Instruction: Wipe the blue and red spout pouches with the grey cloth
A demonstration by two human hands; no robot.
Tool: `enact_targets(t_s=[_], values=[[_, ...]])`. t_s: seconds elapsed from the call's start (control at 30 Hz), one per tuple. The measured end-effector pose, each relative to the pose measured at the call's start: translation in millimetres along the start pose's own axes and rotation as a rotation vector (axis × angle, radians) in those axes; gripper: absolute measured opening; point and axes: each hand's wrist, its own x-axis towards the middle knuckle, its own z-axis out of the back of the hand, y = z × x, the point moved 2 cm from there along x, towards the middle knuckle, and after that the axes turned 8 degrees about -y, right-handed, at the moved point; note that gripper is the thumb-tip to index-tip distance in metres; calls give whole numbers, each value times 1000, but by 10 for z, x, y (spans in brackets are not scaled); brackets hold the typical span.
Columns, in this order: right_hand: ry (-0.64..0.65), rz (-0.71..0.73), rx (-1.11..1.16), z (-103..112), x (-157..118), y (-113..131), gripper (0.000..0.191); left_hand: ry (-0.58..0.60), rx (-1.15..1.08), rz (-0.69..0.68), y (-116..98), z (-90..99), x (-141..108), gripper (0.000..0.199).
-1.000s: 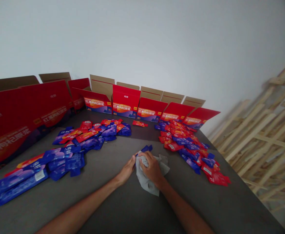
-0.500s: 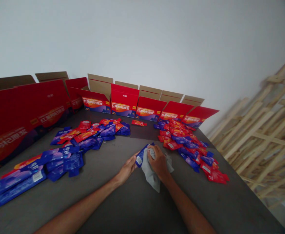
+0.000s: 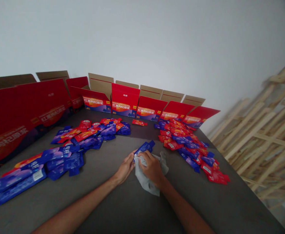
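A blue pouch (image 3: 146, 147) is held above the grey table by its near left end in my left hand (image 3: 126, 167). My right hand (image 3: 151, 167) grips a light grey cloth (image 3: 144, 180) and presses it on the lower part of the pouch. Loose cloth hangs below and to the right of the fingers. The pouch's far end, with its spout, sticks out beyond the cloth. To the left lie blue and red pouches (image 3: 86, 135) in a spread-out heap, and another heap of red and blue pouches (image 3: 178, 135) lies on the right.
Open red boxes (image 3: 148, 109) stand in a row along the table's back, and larger red boxes (image 3: 22, 117) line the left side. One red pouch (image 3: 139, 123) lies alone before the back row. Wooden frames (image 3: 266, 136) stand beyond the right edge of the table (image 3: 103, 208).
My right hand and the cloth have slid left and slightly down along the pouch, toward my left hand. More of the pouch's far end now shows.
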Motion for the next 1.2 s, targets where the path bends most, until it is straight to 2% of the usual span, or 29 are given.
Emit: enact_targets(t_s=[0.13,0.3,0.4,0.63,0.73,0.83,1.07,1.2], values=[[-140,-106,-56,129,77,-207,17,19,6,-12,-9,-6,15,48],[-226,-177,-100,206,121,-387,16,36,-9,-24,3,1,27,52],[-203,-156,-98,190,110,-369,16,36,-21,-30,4,-1,21,53],[3,8,-4,-6,-10,-81,16,7,-76,-28,-30,-5,23,51],[41,40,-20,-55,-40,-4,16,-6,-101,-39,-44,0,30,49],[10,13,-29,-20,-21,-32,17,-3,-95,-26,-37,5,36,48],[-180,-117,-89,171,85,-291,17,22,-90,-15,-6,9,48,46],[-182,-126,-88,193,100,-321,17,29,-97,-18,-1,9,55,48]])
